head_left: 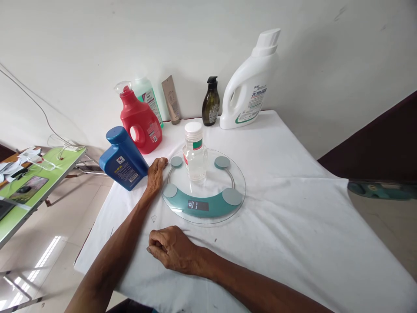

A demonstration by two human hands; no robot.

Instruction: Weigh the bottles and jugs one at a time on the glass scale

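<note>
A round glass scale [208, 214] with a teal band and a lit digital display lies on the white-clothed table [293, 226]. A clear bottle [194, 152] with a white cap stands upright on its middle. My left hand [155, 174] lies flat on the cloth at the scale's left rim, fingers together, right beside a blue bottle [123, 158]; it holds nothing. In front of the scale, my right hand [171, 249] rests on the cloth curled into a loose fist, empty.
Along the wall stand a red jug [140, 121], a green bottle [148, 96], a tan tube [171, 100], a dark pump bottle [210, 103] and a big white detergent jug [250, 84]. A green side table [29, 182] with clutter is at the left.
</note>
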